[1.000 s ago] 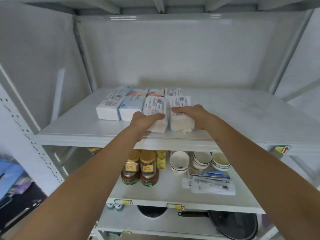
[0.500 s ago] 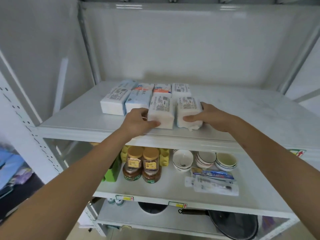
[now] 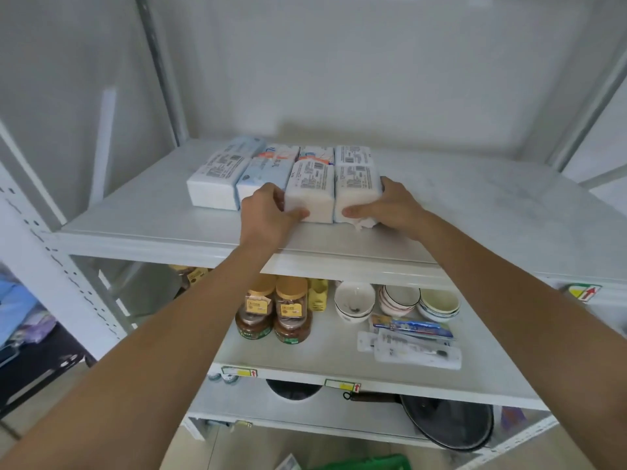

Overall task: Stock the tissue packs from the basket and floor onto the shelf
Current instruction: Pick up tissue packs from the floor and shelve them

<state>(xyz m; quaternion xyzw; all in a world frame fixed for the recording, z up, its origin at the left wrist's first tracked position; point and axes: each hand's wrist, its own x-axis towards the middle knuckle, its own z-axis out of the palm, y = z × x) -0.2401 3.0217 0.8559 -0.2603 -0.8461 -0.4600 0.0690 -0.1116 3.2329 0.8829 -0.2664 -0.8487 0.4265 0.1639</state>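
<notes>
Eight white tissue packs flat, two rows, on shelf.

Both forearms bare from frame edge to wrist, no sleeves showing; left hand and right hand ungloved; no rings, watch or bands visible; nails short, plain; both arms slim, reaching over the shelf front edge.

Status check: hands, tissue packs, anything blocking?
Left hand and right hand each on a front tissue pack. Both on shelf. Nothing blocking.
</notes>
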